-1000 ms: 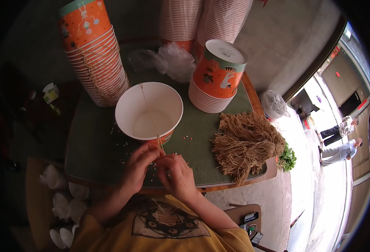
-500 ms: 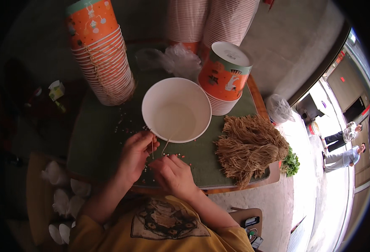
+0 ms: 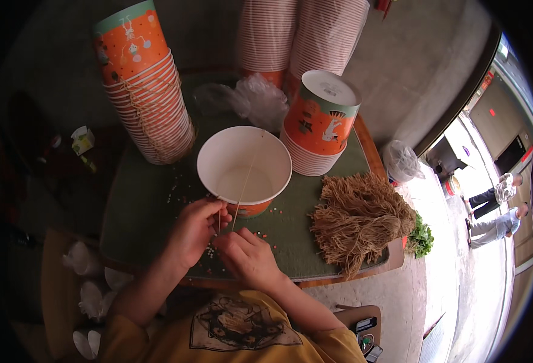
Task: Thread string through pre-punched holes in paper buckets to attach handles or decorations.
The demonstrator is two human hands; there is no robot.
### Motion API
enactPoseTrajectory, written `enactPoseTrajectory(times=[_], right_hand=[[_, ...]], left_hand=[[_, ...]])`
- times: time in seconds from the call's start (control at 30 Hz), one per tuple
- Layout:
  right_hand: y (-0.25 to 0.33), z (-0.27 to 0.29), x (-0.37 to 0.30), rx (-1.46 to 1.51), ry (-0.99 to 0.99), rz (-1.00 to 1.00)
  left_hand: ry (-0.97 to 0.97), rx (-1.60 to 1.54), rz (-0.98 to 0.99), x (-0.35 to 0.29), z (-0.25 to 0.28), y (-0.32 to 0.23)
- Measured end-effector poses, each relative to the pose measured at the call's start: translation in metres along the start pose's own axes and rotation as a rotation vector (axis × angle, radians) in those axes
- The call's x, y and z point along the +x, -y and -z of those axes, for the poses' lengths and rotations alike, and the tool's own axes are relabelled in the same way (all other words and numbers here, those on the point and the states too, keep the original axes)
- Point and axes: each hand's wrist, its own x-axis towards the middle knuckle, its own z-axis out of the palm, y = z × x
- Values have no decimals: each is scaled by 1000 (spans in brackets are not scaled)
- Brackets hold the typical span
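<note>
A white-lined paper bucket [image 3: 221,151] with an orange outside stands upright on the green tabletop. From its far rim a thin tan cord [image 3: 243,189] runs straight over the opening to my right hand [image 3: 249,259], whose fingers are closed on it in front of the near rim. Just left of that, my left hand [image 3: 195,228] is closed at the near-left rim, thumb and fingers pinched around another stretch of cord that hangs below. Whether its fingertips also grip the rim is hidden. A thick bundle of loose tan cords [image 3: 363,221] lies to the right.
Stacked orange buckets [image 3: 148,91] rise at the left, with a shorter upside-down stack [image 3: 321,121] at right. Clear plastic [image 3: 257,100] and wrapped stacks [image 3: 330,36] stand behind. Small paper bits [image 3: 209,257] dot the green table [image 3: 139,224]. Two people stand outside at far right.
The cord end in my right hand has been drawn towards me, and the cord now stretches taut across the bucket. The whole view has shifted slightly.
</note>
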Motion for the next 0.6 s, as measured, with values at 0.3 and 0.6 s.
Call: enactPoseTrajectory(times=[0.3, 0.6], right_hand=[[-15, 48, 16, -197, 55, -36], [-57, 98, 74, 5, -36, -211]], left_hand=[[20, 114, -63, 14, 12, -9], [-66, 516, -607, 47, 57, -18]])
